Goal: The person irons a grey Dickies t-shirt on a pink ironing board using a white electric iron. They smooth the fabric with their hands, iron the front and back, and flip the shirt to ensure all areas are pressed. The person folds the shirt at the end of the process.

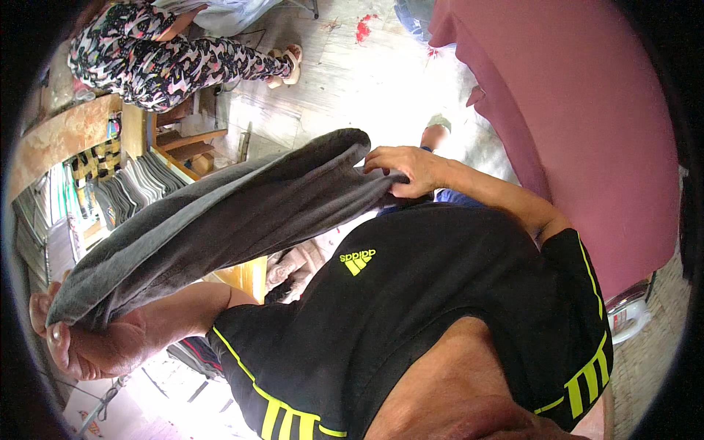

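A long piece of dark grey cloth (242, 213) stretches slantwise across the front of my body, folded over lengthwise. My left hand (88, 345), at the lower left, is closed round one end, with the fingers curled over its edge. At the other end, near the middle of the view, my right hand (411, 172) pinches a bunched corner between thumb and fingers. Between the hands the cloth hangs in loose folds, its upper edge curling over near my right hand. What kind of garment or fabric piece it is cannot be made out.
Piles of folded grey and striped fabric (139, 187) lie at the left beside a wooden frame (136, 132). A person in patterned trousers (154, 62) is at the upper left. Mauve cloth (587, 132) covers a large surface on the right. Red marks (363, 29) spot the pale floor.
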Action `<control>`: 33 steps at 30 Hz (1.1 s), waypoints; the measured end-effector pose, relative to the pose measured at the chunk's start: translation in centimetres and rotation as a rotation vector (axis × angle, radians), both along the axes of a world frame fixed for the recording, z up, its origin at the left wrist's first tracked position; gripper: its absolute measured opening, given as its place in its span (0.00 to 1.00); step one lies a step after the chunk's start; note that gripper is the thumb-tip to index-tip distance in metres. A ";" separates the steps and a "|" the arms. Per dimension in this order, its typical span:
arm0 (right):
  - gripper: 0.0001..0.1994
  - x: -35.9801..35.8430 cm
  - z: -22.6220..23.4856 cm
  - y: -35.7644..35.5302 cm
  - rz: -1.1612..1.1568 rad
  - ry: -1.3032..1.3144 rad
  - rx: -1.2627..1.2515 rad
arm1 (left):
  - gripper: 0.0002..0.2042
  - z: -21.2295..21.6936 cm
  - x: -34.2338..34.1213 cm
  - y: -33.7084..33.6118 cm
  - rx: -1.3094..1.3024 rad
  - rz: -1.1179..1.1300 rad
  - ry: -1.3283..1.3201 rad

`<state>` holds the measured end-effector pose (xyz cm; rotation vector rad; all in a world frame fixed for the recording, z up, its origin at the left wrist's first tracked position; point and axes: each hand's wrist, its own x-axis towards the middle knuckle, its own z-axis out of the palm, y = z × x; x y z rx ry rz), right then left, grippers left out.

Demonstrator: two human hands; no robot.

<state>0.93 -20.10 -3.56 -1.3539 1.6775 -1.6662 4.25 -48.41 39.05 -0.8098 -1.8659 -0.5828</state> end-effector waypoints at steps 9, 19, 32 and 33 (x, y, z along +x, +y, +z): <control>0.27 1.0 1.6 -0.5 -0.533 0.322 0.037 | 0.15 6.4 4.3 -1.4 -0.075 0.125 0.139; 0.09 -4.7 2.6 -2.2 -0.577 0.825 0.257 | 0.03 4.7 4.5 -6.8 -0.123 0.012 -0.121; 0.10 -11.8 17.4 4.6 -0.144 0.251 0.395 | 0.23 -17.3 0.5 -28.7 -0.236 1.019 -0.645; 0.08 -13.1 17.8 3.7 -0.136 0.372 0.460 | 0.23 -18.9 -0.5 -28.9 -0.188 0.970 -0.761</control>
